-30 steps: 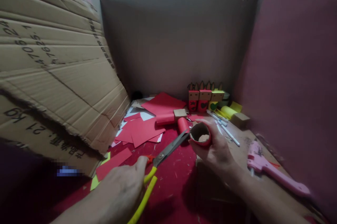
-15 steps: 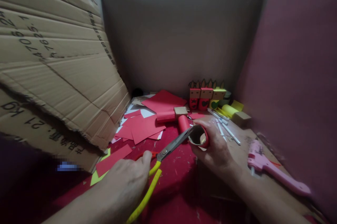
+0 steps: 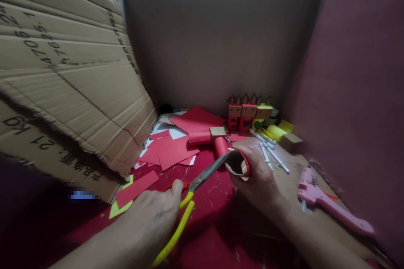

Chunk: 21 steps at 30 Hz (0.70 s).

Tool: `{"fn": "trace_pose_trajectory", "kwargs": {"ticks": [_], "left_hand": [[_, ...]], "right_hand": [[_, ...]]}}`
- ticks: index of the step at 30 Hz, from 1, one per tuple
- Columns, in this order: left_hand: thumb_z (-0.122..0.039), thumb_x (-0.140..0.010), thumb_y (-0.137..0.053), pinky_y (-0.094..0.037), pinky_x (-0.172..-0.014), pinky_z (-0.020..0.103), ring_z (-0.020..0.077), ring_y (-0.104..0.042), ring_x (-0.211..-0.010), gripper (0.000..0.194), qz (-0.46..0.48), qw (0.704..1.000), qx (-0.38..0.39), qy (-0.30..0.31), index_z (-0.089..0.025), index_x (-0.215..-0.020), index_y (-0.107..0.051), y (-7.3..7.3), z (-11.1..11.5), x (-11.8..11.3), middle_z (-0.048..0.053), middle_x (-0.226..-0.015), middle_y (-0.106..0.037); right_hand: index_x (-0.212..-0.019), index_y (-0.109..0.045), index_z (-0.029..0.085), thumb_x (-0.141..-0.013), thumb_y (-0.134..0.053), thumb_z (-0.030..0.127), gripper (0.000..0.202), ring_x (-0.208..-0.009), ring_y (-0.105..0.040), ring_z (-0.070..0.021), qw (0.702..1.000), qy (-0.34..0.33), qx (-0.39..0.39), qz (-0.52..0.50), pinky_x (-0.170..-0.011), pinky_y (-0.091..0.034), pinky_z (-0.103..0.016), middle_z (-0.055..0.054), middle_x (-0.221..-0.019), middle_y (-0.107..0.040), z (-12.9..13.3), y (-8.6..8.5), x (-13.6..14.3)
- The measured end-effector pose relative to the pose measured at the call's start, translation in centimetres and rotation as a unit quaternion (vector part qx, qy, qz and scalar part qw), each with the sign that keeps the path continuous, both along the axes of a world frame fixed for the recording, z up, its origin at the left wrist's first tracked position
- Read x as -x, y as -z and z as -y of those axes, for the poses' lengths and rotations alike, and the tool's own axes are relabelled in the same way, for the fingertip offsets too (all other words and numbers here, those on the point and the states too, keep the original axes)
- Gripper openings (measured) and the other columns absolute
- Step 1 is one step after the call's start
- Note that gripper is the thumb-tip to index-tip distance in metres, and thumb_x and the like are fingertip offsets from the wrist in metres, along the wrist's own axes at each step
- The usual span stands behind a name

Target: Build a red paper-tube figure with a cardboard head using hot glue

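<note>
I find my left hand [image 3: 159,214] closed on one pair of scissors [image 3: 202,178] with yellow on the handles; the blades lie close together and their tips meet the rim of one red-covered cardboard tube [image 3: 236,164]. My right hand [image 3: 260,176] is curled around that tube, its open end facing me; whether a blade sits inside, I cannot tell. Just beyond the tube, two red rolls [image 3: 199,137] lie next to one small cardboard box [image 3: 217,132]. Beyond my right hand stand three box-headed figures [image 3: 248,118], two red and one yellow; nearer to it lie at least three white pens [image 3: 277,158], and past these one yellow roll [image 3: 275,132] beside a second box [image 3: 291,142]. To its right rests one pink glue gun [image 3: 334,208]. Beyond my left hand are one red strip [image 3: 139,188] over yellow paper [image 3: 121,209] and several overlapping red sheets [image 3: 176,151], exact count unclear. One cardboard panel [image 3: 97,96] leans at far left.
</note>
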<state>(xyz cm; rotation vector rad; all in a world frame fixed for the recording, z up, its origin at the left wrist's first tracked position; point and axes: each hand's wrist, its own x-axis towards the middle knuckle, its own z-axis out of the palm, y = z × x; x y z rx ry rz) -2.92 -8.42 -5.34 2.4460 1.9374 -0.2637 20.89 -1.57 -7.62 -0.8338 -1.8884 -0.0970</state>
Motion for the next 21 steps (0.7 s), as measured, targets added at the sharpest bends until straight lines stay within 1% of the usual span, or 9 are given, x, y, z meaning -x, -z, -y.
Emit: {"fn": "trace_pose_trajectory", "kwargs": {"ticks": [5, 8, 10, 13, 16, 18, 21], "left_hand": [[-0.022, -0.068, -0.046, -0.034, -0.054, 0.033, 0.0318, -0.063, -0.061, 0.039, 0.009, 0.999, -0.002, 0.032, -0.015, -0.106, -0.047, 1.0, 0.0, 0.2, 0.009, -0.066, -0.065], [-0.021, -0.069, -0.046, -0.035, -0.054, 0.033, 0.0318, -0.064, -0.062, 0.036, 0.028, 0.999, 0.008, 0.021, -0.016, -0.104, -0.047, 0.7, 0.2, -0.1, 0.010, -0.068, -0.065], [-0.017, -0.073, -0.042, -0.036, -0.055, 0.033, 0.0312, -0.065, -0.065, 0.031, 0.046, 0.999, 0.021, 0.010, -0.016, -0.103, -0.048, 0.4, 0.3, -0.4, 0.010, -0.070, -0.066], [-0.010, -0.074, -0.038, -0.039, -0.059, 0.034, 0.0294, -0.066, -0.071, 0.037, 0.058, 0.997, 0.044, 0.007, -0.014, -0.110, -0.046, 0.0, 0.3, -0.8, 0.012, -0.079, -0.068], [-0.011, -0.072, -0.042, -0.041, -0.058, 0.034, 0.0298, -0.066, -0.069, 0.043, 0.013, 0.999, 0.046, 0.001, -0.011, -0.115, -0.044, -0.1, 0.3, -1.0, 0.012, -0.075, -0.067], [-0.012, -0.071, -0.044, -0.041, -0.056, 0.034, 0.0306, -0.066, -0.066, 0.041, -0.020, 0.999, 0.042, 0.000, -0.010, -0.112, -0.046, -0.2, 0.3, -1.1, 0.011, -0.070, -0.065], [-0.012, -0.072, -0.044, -0.043, -0.054, 0.035, 0.0314, -0.066, -0.064, 0.037, -0.038, 0.999, 0.027, 0.006, -0.009, -0.108, -0.048, -0.2, 0.4, -1.1, 0.011, -0.069, -0.064]], "right_hand": [[-0.113, -0.050, 0.021, -0.074, -0.058, 0.009, 0.041, -0.088, -0.058, -0.0249, 1.000, -0.013, 0.007, -0.019, -0.077, -0.049, -0.041, -0.010, -0.097, -0.061, 0.2, 0.1, 0.2], [-0.111, -0.051, 0.022, -0.076, -0.057, 0.010, 0.037, -0.087, -0.058, -0.0239, 0.999, -0.014, 0.009, -0.027, -0.076, -0.049, -0.040, -0.009, -0.097, -0.062, 0.2, 0.1, 0.2], [-0.111, -0.052, 0.022, -0.077, -0.058, 0.011, 0.037, -0.087, -0.058, -0.0236, 0.999, -0.016, 0.012, -0.029, -0.076, -0.048, -0.040, -0.008, -0.097, -0.062, 0.2, 0.2, 0.3], [-0.109, -0.053, 0.022, -0.075, -0.059, 0.011, 0.036, -0.086, -0.057, -0.0235, 0.999, -0.018, 0.022, -0.027, -0.076, -0.048, -0.040, -0.008, -0.095, -0.062, 0.2, 0.1, 0.3], [-0.108, -0.054, 0.021, -0.075, -0.058, 0.010, 0.035, -0.085, -0.057, -0.0232, 0.999, -0.021, 0.032, -0.025, -0.075, -0.047, -0.039, -0.008, -0.094, -0.062, 0.2, 0.1, 0.2], [-0.107, -0.054, 0.020, -0.074, -0.058, 0.009, 0.035, -0.085, -0.056, -0.0231, 0.999, -0.022, 0.035, -0.021, -0.074, -0.048, -0.039, -0.009, -0.094, -0.061, 0.1, 0.2, 0.1], [-0.106, -0.055, 0.018, -0.072, -0.059, 0.009, 0.036, -0.082, -0.056, -0.0238, 0.999, -0.017, 0.030, -0.003, -0.072, -0.048, -0.039, -0.010, -0.093, -0.062, -0.2, 0.3, 0.0]]}}
